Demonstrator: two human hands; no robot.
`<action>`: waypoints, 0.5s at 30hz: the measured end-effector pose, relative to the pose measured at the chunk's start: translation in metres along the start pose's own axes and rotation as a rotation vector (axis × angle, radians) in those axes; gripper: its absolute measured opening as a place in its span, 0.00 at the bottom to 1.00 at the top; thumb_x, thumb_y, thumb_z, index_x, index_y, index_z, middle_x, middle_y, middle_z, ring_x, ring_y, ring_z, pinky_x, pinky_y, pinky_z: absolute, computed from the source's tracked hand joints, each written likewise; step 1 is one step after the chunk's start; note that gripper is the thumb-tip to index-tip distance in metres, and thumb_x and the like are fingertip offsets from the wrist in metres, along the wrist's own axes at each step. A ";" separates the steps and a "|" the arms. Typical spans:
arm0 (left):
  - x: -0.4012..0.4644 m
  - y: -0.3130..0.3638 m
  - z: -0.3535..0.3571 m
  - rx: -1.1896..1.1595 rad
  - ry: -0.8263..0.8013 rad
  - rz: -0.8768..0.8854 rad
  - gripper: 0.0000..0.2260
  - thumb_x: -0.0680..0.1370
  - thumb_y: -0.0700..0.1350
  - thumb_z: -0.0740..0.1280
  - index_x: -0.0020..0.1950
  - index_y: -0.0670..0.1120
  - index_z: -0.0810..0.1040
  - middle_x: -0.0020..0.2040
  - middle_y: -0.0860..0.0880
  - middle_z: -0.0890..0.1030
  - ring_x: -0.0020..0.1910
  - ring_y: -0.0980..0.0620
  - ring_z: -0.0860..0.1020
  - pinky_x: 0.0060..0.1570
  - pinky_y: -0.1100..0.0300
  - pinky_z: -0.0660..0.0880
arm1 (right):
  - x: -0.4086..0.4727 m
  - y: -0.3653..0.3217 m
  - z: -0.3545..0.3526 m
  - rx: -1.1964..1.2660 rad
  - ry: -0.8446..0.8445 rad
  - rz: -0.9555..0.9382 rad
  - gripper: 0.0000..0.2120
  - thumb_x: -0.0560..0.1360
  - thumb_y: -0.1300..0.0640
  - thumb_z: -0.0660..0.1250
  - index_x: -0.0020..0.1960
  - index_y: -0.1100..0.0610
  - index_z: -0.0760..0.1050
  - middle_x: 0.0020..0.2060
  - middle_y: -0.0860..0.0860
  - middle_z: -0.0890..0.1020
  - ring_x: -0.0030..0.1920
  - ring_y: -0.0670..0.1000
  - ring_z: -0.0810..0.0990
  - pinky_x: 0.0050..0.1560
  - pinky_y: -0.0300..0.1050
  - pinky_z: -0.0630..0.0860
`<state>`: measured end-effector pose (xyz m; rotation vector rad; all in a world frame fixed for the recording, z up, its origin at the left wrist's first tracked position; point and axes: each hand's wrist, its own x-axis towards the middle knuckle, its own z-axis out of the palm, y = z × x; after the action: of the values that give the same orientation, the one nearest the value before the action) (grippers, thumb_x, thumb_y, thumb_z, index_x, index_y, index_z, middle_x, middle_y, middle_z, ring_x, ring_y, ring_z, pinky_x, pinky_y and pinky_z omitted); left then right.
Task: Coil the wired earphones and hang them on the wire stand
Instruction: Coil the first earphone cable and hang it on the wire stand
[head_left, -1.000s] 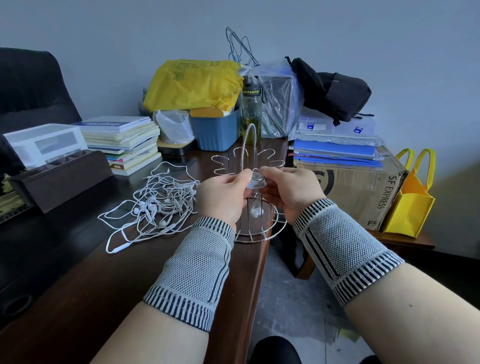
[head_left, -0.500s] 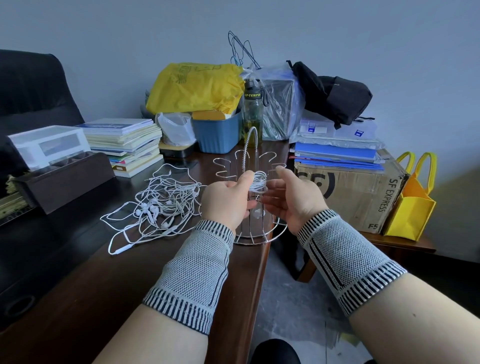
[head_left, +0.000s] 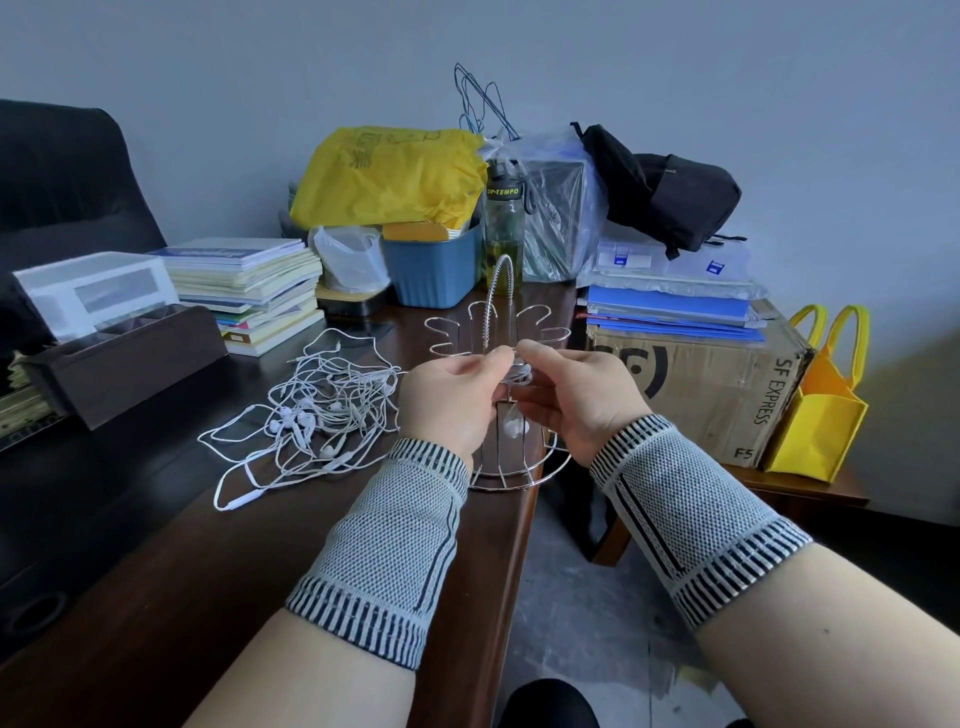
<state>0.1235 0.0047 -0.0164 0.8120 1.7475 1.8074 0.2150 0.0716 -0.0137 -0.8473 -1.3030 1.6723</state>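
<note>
Nearest to me, both my forearms are reaching forward over the dark wooden desk (head_left: 156, 597), each wrist wearing a grey knitted wrist band (head_left: 382, 551). My left hand (head_left: 452, 400) and my right hand (head_left: 576, 400) are meeting in front of the wire stand (head_left: 511, 467), fingers curled, and together they are pinching a small coil of white earphones (head_left: 519, 371) between thumb and fingertips. One earbud (head_left: 514, 427) is hanging below the coil, in front of the stand's vertical wires. The stand is sitting at the desk's right edge. To the left of my left hand, a tangled pile of earphones (head_left: 317, 415) is lying on the desk. Further back, a stack of books (head_left: 249, 283), a blue bin (head_left: 431, 265), a green bottle (head_left: 503, 228) and a yellow bag (head_left: 389, 179) are standing against the wall
</note>
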 end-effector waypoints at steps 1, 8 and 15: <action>-0.001 0.000 0.000 -0.005 0.000 -0.004 0.12 0.74 0.49 0.73 0.30 0.53 0.83 0.37 0.53 0.85 0.44 0.50 0.85 0.50 0.51 0.81 | -0.001 -0.001 0.000 0.004 -0.001 0.003 0.08 0.73 0.55 0.72 0.42 0.61 0.79 0.32 0.54 0.78 0.34 0.52 0.81 0.35 0.43 0.77; -0.001 0.004 -0.001 0.025 0.006 -0.049 0.17 0.79 0.54 0.62 0.40 0.43 0.80 0.42 0.46 0.85 0.36 0.53 0.85 0.45 0.51 0.81 | -0.005 0.000 -0.009 0.056 0.069 0.113 0.21 0.79 0.46 0.61 0.43 0.62 0.79 0.34 0.54 0.82 0.33 0.50 0.80 0.38 0.44 0.78; 0.007 -0.004 -0.005 0.149 0.024 -0.045 0.19 0.81 0.47 0.55 0.44 0.39 0.81 0.41 0.45 0.85 0.34 0.51 0.84 0.46 0.48 0.81 | -0.006 -0.004 -0.007 -0.011 0.109 0.076 0.18 0.77 0.48 0.63 0.39 0.60 0.79 0.32 0.53 0.80 0.31 0.49 0.77 0.34 0.41 0.75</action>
<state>0.1143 0.0063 -0.0196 0.8052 1.9188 1.6795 0.2243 0.0692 -0.0111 -0.9917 -1.2207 1.6550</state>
